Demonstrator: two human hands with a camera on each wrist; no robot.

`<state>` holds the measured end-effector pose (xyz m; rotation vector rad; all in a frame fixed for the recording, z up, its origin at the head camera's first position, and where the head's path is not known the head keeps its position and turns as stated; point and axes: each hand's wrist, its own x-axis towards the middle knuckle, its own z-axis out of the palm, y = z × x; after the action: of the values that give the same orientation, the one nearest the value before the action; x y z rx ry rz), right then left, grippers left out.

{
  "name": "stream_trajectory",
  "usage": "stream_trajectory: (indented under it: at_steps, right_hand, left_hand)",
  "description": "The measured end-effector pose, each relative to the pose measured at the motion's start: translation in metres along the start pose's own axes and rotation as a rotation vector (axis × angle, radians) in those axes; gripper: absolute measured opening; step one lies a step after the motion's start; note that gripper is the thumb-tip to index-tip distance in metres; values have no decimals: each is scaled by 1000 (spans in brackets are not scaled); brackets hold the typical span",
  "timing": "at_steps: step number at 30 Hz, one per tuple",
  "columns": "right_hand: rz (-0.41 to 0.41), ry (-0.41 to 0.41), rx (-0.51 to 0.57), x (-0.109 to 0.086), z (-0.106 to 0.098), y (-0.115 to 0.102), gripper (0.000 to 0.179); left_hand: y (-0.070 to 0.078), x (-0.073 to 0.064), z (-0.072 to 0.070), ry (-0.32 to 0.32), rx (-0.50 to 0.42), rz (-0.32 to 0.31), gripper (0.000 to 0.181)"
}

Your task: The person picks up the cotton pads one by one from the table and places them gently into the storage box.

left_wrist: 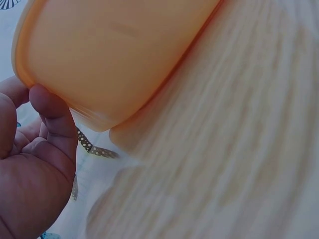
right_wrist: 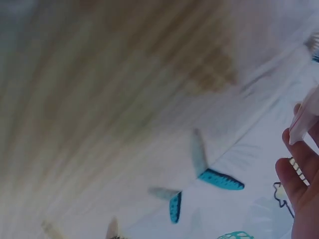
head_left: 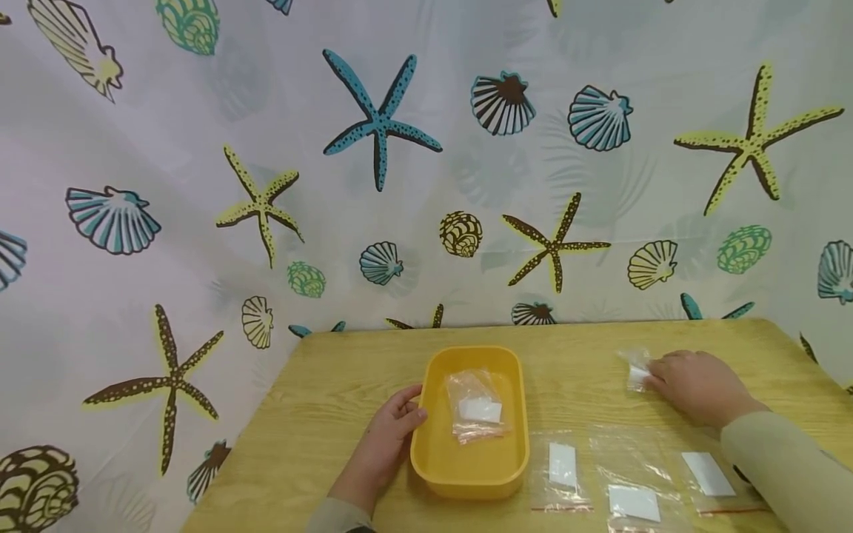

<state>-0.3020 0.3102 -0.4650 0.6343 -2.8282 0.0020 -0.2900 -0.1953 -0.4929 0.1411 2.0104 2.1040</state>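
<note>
A yellow plastic tub (head_left: 436,474) stands on the table, with clear zip bags (head_left: 469,389) and a white slip inside it. My left hand (head_left: 389,429) grips the tub's left rim; the left wrist view shows the thumb (left_wrist: 52,112) and a finger meeting at the rim. Over the right side of the table, my right hand (head_left: 700,385) pinches a small clear zip bag (head_left: 638,374) holding a white slip. The same bag (right_wrist: 305,119) shows between the fingers at the edge of the right wrist view.
Three flat zip bags with white slips lie right of the tub: a near one (head_left: 562,466), a middle one (head_left: 633,503) and one by my right forearm (head_left: 708,474). Behind the wooden table (head_left: 320,385) hangs a curtain (head_left: 426,281) with starfish and shells.
</note>
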Motion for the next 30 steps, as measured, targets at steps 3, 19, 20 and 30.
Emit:
stream_trajectory:
  at_steps: [3,19,20,30]
  right_hand:
    - [-27,34,-15,3,-10,-12,37]
    - [-80,116,-57,18,-35,-73,38]
    - [-84,119,-53,19,-37,-77,38]
    - [-139,203,-27,31,-50,-113,37]
  left_hand:
    - [1,0,-1,3,-3,3,54]
    - [1,-2,0,-13,1,14,53]
    - [1,-2,0,-14,-1,13,53]
    - [0,0,0,-4,18,9,54]
